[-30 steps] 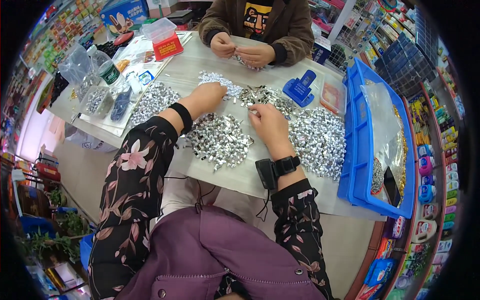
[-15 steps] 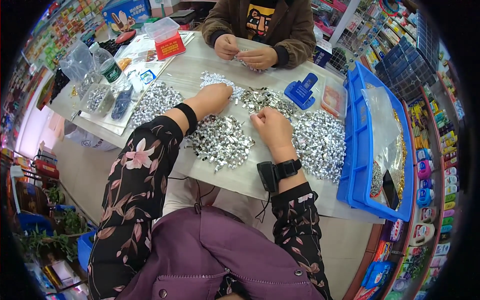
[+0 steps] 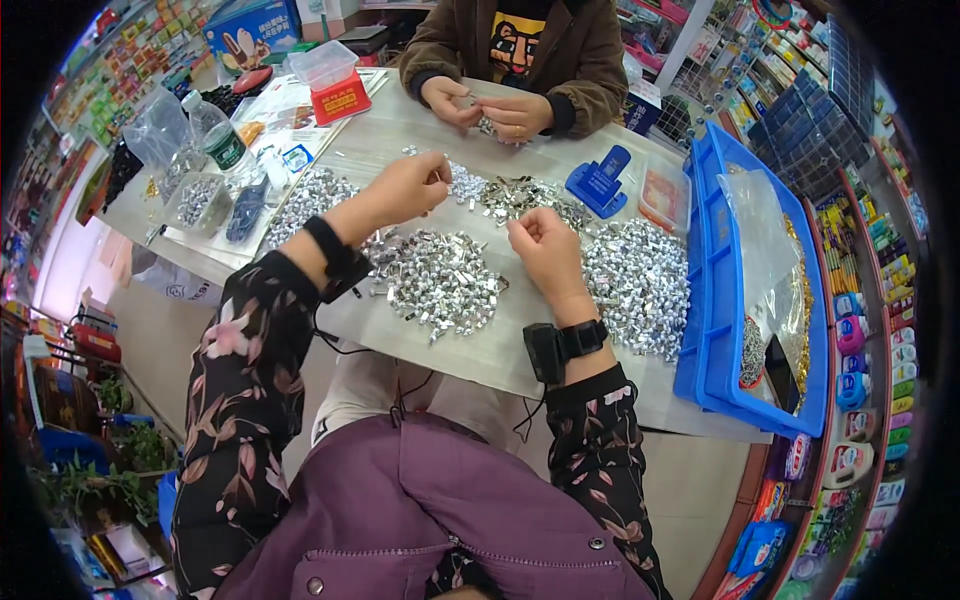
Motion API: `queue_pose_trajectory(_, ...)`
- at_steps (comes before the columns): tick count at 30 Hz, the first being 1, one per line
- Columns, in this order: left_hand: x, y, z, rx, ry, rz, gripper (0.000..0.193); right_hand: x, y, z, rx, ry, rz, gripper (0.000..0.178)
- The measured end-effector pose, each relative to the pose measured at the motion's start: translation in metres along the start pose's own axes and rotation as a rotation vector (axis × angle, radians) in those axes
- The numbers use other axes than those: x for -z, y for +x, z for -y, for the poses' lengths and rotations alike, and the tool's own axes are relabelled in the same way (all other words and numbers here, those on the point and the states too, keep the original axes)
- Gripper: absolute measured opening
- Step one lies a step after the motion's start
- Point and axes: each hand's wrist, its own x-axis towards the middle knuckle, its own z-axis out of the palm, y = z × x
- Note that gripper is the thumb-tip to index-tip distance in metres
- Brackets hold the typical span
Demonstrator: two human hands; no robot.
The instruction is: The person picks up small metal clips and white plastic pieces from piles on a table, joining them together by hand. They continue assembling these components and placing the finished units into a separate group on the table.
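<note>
In the middle of the table [image 3: 520, 370], seen from the head camera, the left hand [image 3: 408, 188] is above the near edge of the pile of white pieces [image 3: 462, 184], its fingers curled in; whether they grip anything, I cannot tell. To its right, the right hand [image 3: 545, 248] has thumb and fingertips drawn together, contents likewise unclear, just beside the flat metal pieces [image 3: 530, 200]. Nearer lies a heap of silvery pieces [image 3: 440, 285]; farther right stands a blue tray [image 3: 705, 300].
</note>
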Motion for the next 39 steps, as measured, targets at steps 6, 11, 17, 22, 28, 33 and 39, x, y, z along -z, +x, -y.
queue_pose_trajectory(6,0.001,-0.057,-0.023,0.268,-0.851,0.074,0.015,-0.016,-0.018,0.029,0.039,0.702,0.274,0.007)
queue_pose_trajectory(11,-0.016,-0.086,-0.028,0.398,-1.286,0.007,0.017,-0.010,-0.031,0.047,-0.103,0.996,0.532,0.009)
queue_pose_trajectory(17,-0.029,-0.093,-0.027,0.437,-1.424,-0.070,0.019,-0.015,-0.031,0.042,0.075,0.908,0.521,0.009)
queue_pose_trajectory(22,-0.038,-0.095,-0.025,0.425,-1.468,-0.080,0.016,-0.018,-0.032,0.043,0.116,0.898,0.520,0.009)
queue_pose_trajectory(28,-0.042,-0.097,-0.031,0.449,-1.526,-0.152,0.013,-0.020,-0.035,0.042,-0.021,0.914,0.493,0.011)
queue_pose_trajectory(33,-0.050,-0.105,-0.037,0.190,-1.027,-0.303,0.013,-0.027,-0.038,0.042,0.044,0.912,0.500,0.013)
queue_pose_trajectory(39,-0.054,-0.106,-0.036,0.179,-0.897,-0.333,0.014,-0.031,-0.038,0.043,-0.024,0.934,0.477,0.015)
